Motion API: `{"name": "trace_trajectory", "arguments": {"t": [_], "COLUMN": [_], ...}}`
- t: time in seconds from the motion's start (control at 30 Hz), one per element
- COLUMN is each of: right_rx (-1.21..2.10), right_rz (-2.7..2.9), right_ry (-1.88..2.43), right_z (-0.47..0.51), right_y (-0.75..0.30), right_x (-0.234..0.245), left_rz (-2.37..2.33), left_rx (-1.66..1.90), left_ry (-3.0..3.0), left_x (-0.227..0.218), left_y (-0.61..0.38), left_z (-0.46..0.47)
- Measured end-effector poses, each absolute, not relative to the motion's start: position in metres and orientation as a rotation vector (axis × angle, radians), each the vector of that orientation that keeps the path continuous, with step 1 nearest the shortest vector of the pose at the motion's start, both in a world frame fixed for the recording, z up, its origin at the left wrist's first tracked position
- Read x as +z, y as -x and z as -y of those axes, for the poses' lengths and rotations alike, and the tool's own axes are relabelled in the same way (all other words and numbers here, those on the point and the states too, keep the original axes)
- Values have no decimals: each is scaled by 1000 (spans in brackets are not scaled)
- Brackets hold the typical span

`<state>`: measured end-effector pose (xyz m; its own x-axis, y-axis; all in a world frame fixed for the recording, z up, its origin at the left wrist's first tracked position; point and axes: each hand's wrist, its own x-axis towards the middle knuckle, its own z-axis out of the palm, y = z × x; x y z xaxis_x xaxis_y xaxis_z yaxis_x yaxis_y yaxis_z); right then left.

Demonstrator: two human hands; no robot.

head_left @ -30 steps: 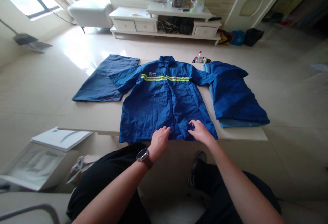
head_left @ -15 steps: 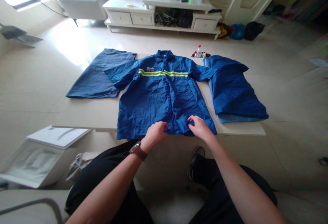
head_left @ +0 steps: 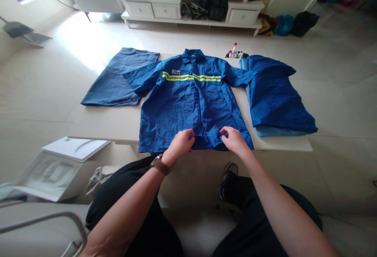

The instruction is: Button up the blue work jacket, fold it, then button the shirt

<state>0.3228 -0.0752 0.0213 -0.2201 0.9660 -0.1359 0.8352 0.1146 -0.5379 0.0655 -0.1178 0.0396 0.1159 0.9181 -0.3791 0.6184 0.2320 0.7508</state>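
A dark blue work jacket (head_left: pixel 188 108) with a yellow reflective stripe across the chest lies spread face up on a pale table (head_left: pixel 112 121), its sleeves out to both sides. My left hand (head_left: pixel 179 144), with a brown-strapped wristwatch (head_left: pixel 160 164), pinches the jacket's lower front near the centre opening. My right hand (head_left: pixel 235 141) grips the other front edge close to the hem. Between them, the front edges meet. A folded dark blue garment (head_left: pixel 114 80) lies beyond the left sleeve, and a bright blue garment (head_left: pixel 275 96) lies bunched beyond the right sleeve.
Small bottles (head_left: pixel 234 53) stand at the table's far edge. Beyond lies a tiled floor with a white TV cabinet (head_left: pixel 188 2) and dark bags (head_left: pixel 303 23). A white box (head_left: pixel 55 174) stands lower left. My black-trousered knees (head_left: pixel 135 206) sit below the table's near edge.
My fingers have closed from resting on the jacket's hem to pinching its front edges. The whole scene has shifted slightly in view as my head moved.
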Motion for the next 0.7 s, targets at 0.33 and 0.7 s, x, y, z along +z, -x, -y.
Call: {"name": "trace_trajectory", "arguments": {"t": [0.33, 0.7], "right_rx": [740, 724], "right_rz": [2107, 2097], "right_ry": [1772, 1642], "right_z": [78, 80], "right_y": [-320, -315], "right_x": [31, 36], "left_rz": [-1752, -1816], "left_rx": [469, 871], "left_ry": [-1503, -1080], "left_x": [37, 23], "left_y": [-68, -107], "left_z": [113, 141]}}
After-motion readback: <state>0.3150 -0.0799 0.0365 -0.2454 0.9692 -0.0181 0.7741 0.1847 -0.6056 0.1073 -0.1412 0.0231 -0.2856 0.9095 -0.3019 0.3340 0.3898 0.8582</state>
